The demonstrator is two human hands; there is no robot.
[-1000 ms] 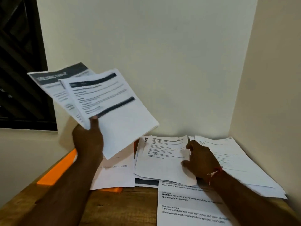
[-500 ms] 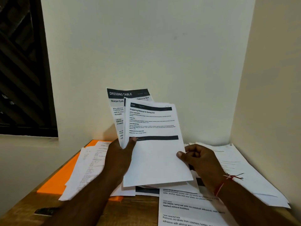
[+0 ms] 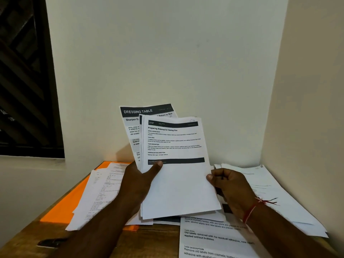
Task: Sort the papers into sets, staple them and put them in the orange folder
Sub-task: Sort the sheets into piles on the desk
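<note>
The left hand (image 3: 135,183) gripped a fanned stack of papers (image 3: 178,187), thumb on top; the right hand (image 3: 230,190) pinched its right edge with curled fingers (image 3: 224,174). Orange folder (image 3: 63,207) lay left of the left fingers, under loose sheets (image 3: 100,192) on the surface (image 3: 24,237).

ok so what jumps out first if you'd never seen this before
A fanned sheaf of papers held upright at centre, front sheet titled "Preparing Makeup for Going Out", gripped by the left hand with the right hand pinching its right edge. Under loose sheets at the left lies the orange folder, on a wooden table littered with more printed pages.
</note>
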